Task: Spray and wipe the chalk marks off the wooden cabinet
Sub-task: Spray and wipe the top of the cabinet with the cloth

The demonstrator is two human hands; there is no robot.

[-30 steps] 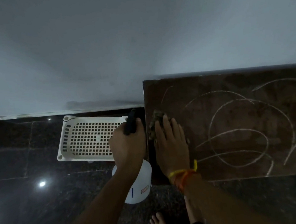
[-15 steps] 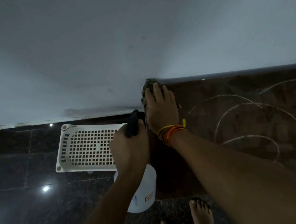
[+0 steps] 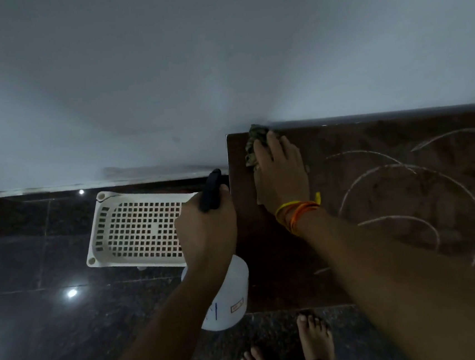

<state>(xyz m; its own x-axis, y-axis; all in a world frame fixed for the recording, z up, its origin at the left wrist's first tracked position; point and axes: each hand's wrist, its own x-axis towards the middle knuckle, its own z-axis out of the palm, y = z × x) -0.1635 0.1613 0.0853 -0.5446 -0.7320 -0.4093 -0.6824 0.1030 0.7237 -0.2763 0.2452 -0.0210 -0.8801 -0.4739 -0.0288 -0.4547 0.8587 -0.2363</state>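
Olive-green crumpled cloth [image 3: 254, 146]: soft, conforms; right hand [image 3: 280, 172] presses it flat, fingers straight. Left hand [image 3: 206, 229] clamps white plastic spray bottle [image 3: 227, 294] at neck.

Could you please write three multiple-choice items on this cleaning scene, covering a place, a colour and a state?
1. Where is the cloth? A far left corner of the cabinet top B in the basket C on the floor
2. What colour is the basket? A black B white C orange
3. What is the left hand doing? A resting open B pressing the cloth C gripping the spray bottle

A: the right hand presses it there. B: its perforated plastic is white. C: fingers wrap the bottle's dark trigger head.
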